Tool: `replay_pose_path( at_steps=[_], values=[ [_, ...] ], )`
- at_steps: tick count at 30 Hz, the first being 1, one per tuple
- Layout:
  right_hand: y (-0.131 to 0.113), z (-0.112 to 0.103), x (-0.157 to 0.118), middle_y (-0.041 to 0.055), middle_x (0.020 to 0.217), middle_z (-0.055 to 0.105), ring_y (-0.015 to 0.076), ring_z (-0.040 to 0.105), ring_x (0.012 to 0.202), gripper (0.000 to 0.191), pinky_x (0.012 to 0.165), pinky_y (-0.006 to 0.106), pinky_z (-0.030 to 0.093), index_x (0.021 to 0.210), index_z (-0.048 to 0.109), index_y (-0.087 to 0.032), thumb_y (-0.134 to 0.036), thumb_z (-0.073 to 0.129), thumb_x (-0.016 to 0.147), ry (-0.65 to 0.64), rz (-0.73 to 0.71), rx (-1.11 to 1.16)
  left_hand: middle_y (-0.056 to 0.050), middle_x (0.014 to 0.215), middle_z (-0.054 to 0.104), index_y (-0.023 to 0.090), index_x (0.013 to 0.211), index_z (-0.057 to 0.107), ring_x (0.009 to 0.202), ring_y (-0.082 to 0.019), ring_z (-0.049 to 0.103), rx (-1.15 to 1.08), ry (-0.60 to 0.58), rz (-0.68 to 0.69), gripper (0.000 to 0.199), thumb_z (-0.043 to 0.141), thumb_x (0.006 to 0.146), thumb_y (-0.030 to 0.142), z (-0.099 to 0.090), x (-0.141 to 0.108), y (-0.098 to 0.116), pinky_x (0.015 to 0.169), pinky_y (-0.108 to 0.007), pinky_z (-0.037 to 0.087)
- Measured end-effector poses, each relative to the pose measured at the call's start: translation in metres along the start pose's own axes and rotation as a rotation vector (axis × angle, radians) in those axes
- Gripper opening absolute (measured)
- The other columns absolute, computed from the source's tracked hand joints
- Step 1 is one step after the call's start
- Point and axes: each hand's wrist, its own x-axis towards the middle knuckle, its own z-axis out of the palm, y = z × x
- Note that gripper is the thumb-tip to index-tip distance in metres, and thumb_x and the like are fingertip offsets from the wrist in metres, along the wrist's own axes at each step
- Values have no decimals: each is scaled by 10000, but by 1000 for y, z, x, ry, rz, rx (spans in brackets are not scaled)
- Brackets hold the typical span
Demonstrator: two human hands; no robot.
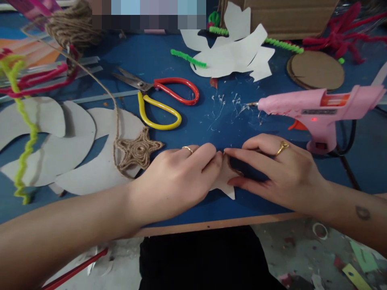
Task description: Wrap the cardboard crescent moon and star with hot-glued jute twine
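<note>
A white paper or card star [225, 183] lies near the table's front edge, partly covered by my fingers. My left hand [181, 177] is closed over its left side, fingers curled down on it. From the right, my right hand [281, 173] grips the star's edge, index fingertip at the top and thumb lower down; a brown strip shows along that edge. Left of my left hand sits a star wound from jute twine [140, 149], its strand running back to a twine ball [72, 28]. A pink glue gun [314, 110] rests beyond my right hand.
Scissors [178, 89] with red and yellow handles lie open behind my left hand. White crescent cutouts [72, 141] overlap at left. Dried glue strings [223, 104] mark the blue table. Cardboard discs [317, 70], pipe cleaners [26, 141] and a cardboard box [281, 18] stand around.
</note>
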Motion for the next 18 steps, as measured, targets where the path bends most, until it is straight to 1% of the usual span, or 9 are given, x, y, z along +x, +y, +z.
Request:
replay_pose_path(
  at_steps=[5,12,15,18],
  values=[
    [0,0,1,77,876,637,163,612,784,362,730,289,524,1108,681,-94,-374,614,889,0,-13,-15,-8,685,615,110,916,689,481,-110,521,-8,9,-14,297,395,934,75,0,0,1,374,-237,372],
    [0,0,0,74,878,647,162,611,777,366,738,289,522,1104,677,-92,-380,617,887,6,-37,-54,-8,686,641,108,921,703,515,-124,572,-19,26,-15,303,402,948,87,1,-2,0,385,-244,393],
    [0,-1,0,72,881,652,163,612,780,364,738,289,521,1113,674,-94,-375,622,886,-1,-32,-50,-7,699,659,113,909,702,535,-124,589,-9,16,-17,316,391,960,93,1,-2,0,408,-242,417],
    [0,-1,1,73,882,654,166,612,781,368,737,294,522,1124,668,-96,-372,627,884,-7,-33,-53,-10,715,674,116,897,694,538,-121,590,-1,31,-13,287,414,959,103,1,-3,1,426,-241,424]
  ],
)
